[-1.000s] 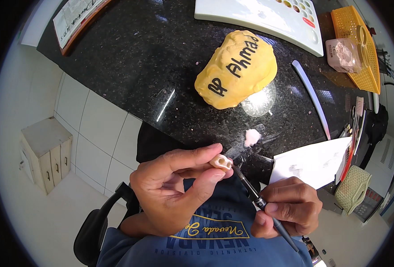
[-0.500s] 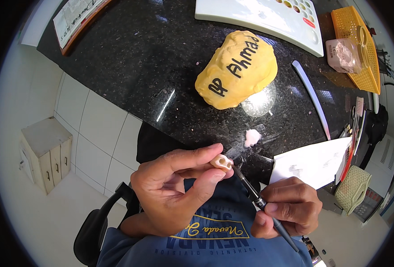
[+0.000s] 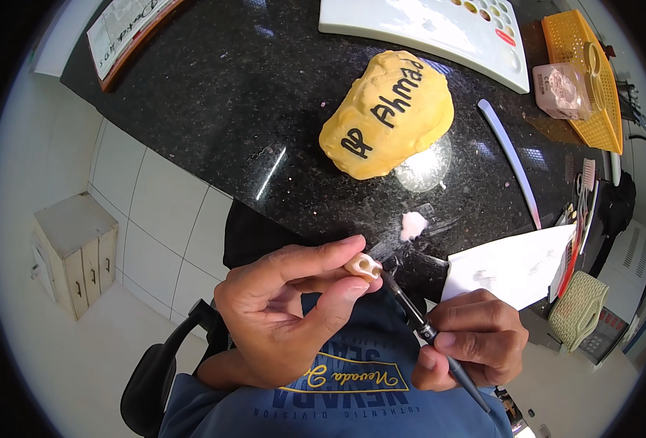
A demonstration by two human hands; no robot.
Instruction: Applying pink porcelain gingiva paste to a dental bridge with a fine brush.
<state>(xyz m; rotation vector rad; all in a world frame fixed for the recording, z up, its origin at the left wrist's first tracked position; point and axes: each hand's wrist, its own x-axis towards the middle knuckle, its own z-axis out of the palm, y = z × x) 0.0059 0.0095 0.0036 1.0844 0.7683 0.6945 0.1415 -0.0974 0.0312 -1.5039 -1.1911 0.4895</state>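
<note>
And here, close over the dark edge of the countertop [image 3: 213, 124], the left hand [image 3: 286, 314] has its thumb and forefinger clamped on a small pale piece [image 3: 364, 266], white on its upper face and pinkish below, its hollows turned up to the camera! Across from it the right hand [image 3: 476, 339] has thumb and fingers closed around a slim dark tool [image 3: 409, 308], slanting up and left, its narrow tip right at the piece's right edge; whether they actually touch, I cannot tell. Both hands sit in front of the blue shirt [image 3: 381, 412], well below the big yellow lump [image 3: 385, 117] with its black handwriting, which rests against a shiny clear round dish [image 3: 425, 169]. Between that dish and the fingers, a little pinkish-white mound [image 3: 413, 226] lies on the dark stone, pale smears around it. Look right: a white sheet [image 3: 509, 270] spreads just above the right hand, and beyond it curves a long bluish strip [image 3: 509, 157]. Up at the top, there's the white palette [image 3: 418, 25] with its row of coloured wells, and off to its right a clear box [image 3: 560, 91] beside the yellow perforated basket [image 3: 608, 120].
</note>
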